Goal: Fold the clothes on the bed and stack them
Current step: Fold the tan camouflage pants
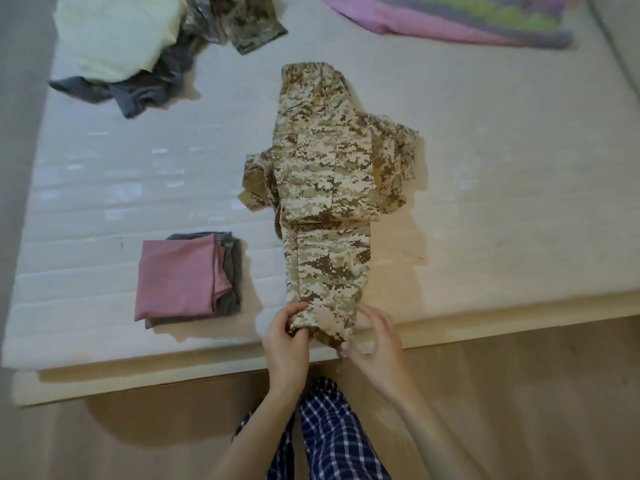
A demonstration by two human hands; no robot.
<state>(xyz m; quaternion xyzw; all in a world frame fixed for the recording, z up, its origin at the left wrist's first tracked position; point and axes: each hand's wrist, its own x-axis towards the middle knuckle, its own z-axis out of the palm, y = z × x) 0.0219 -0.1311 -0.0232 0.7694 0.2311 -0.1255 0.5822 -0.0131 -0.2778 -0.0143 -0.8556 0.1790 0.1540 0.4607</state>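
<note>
Camouflage garment [325,188] lies lengthwise on the bed [485,202], half folded.
From left: a folded pink-and-grey stack [183,275]; the left hand [285,337], fingers curled round the garment's near hem; the right hand [375,344] pinching its other corner. The cloth looks soft, thickish and limp, best lifted by both corners.

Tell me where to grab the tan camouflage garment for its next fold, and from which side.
Probably the near end's two corners, coming from the person's side: the camouflage garment lies as a long narrow strip running away, with that end at the mattress edge. The left hand and right hand grip there.
</note>
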